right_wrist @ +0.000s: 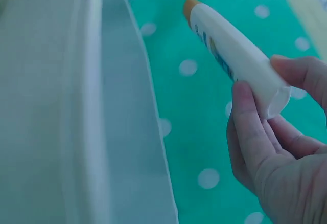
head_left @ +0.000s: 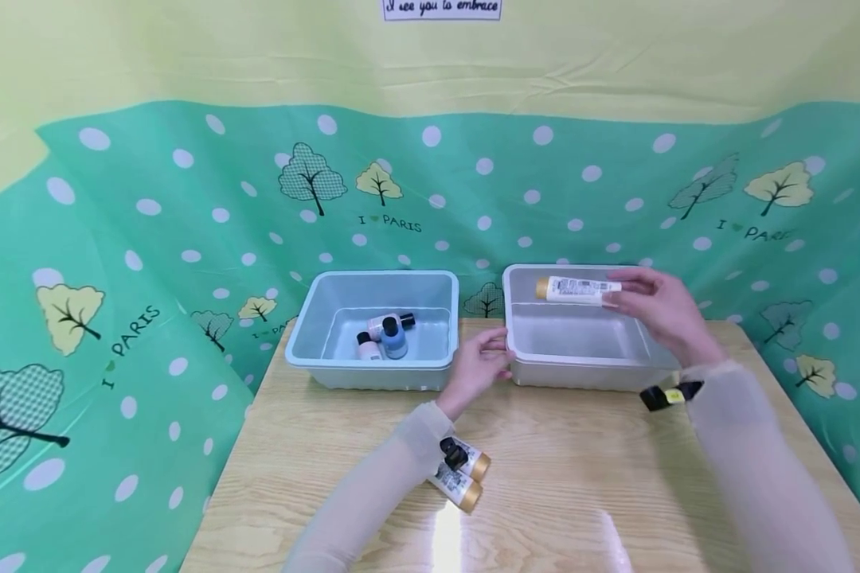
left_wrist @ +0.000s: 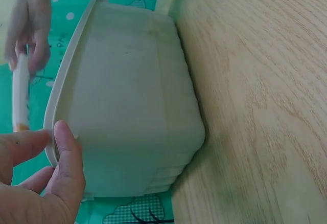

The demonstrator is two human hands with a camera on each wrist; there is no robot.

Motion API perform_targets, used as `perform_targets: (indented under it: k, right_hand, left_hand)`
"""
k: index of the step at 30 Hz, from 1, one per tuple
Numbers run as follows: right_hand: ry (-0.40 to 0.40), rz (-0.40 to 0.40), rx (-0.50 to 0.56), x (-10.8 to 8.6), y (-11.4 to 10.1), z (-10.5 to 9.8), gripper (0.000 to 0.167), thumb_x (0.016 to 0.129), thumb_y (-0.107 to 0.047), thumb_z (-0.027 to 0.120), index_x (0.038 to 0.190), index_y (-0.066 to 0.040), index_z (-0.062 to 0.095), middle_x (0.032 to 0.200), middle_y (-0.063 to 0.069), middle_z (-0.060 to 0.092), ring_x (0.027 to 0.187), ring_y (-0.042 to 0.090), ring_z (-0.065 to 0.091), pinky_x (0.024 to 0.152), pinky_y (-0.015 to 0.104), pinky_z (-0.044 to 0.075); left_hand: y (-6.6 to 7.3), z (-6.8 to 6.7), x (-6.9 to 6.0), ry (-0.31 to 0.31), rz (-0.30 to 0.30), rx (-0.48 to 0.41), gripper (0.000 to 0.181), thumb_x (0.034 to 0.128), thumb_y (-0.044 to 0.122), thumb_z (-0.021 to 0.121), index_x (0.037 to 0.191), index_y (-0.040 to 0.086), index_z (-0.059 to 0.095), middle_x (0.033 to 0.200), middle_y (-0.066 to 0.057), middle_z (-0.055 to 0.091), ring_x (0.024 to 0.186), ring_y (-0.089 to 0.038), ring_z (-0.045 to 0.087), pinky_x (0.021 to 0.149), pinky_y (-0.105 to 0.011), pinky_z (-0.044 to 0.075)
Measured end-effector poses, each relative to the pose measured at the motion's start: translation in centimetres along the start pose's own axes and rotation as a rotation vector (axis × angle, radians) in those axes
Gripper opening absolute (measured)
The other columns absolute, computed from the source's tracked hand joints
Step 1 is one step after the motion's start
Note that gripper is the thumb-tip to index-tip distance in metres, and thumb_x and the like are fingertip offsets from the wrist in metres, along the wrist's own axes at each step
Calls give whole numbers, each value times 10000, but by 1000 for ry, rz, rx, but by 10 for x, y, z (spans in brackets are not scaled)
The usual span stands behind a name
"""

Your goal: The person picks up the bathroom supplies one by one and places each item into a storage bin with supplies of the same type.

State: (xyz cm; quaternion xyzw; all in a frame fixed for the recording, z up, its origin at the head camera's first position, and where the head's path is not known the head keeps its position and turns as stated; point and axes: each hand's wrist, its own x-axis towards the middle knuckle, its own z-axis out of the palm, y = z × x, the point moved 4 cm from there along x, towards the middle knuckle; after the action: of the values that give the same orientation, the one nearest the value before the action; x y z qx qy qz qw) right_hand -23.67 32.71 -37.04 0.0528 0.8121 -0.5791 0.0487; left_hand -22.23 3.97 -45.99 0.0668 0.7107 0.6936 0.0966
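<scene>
White tube (head_left: 573, 290): raised above the rim of the gray bin (head_left: 588, 374), lying sideways, its gold cap (head_left: 541, 287) toward my left and away from my fingers.
Right hand (head_left: 659, 310): I have it clamped on the tube's uncapped end; fingers (right_wrist: 248, 116) press from opposite sides, leaving the flat end and most of the printed body exposed.
Left hand (head_left: 476, 368): my fingers pinch the gray bin's rim at its near left corner, just beside the capped end as my left wrist view shows it.
Desk (head_left: 580, 477): two more gold-capped tubes (head_left: 459, 487) lie side by side, partly hidden by my left sleeve (head_left: 380, 485).
Blue bin (head_left: 380, 377): holds three small black-capped bottles (head_left: 394, 344), left of the gray one.
</scene>
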Motion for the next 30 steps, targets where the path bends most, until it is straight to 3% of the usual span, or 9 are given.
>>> perform_targets:
  k: [7, 13, 22, 30]
  right_hand:
    - [-107, 8, 10, 56, -3, 2, 635, 897, -112, 759, 1422, 45, 438, 1325, 229, 500, 1059, 239, 643, 951, 359, 539]
    - [-195, -16, -125, 84, 9, 9, 550, 907, -82, 736, 1365, 92, 488, 1260, 255, 542, 999, 253, 661, 943, 432, 544]
    - [-372, -11, -244, 109, 30, 32, 484, 905, -65, 720, 1305, 125, 525, 1230, 259, 572, 1016, 306, 630, 911, 424, 562]
    - [-419, 24, -364, 118, 39, 52, 447, 858, 11, 720, 1204, 204, 515, 1076, 260, 601, 861, 252, 643, 782, 383, 603]
  left_hand:
    - [1, 2, -3, 2, -3, 13, 487, 872, -17, 746, 1337, 51, 617, 1051, -58, 687, 925, -385, 700, 705, -349, 619]
    - [0, 4, -2, 13, 12, 18, 481, 860, -16, 760, 1316, 79, 640, 1038, -46, 696, 924, -381, 704, 675, -311, 616]
    - [-1, 4, 0, 17, 0, 25, 492, 854, -21, 764, 1316, 91, 641, 1044, -47, 698, 937, -405, 697, 663, -294, 613]
    - [-2, 4, 2, 32, -4, 37, 489, 856, -29, 757, 1317, 85, 640, 1029, -35, 698, 912, -391, 703, 703, -366, 620]
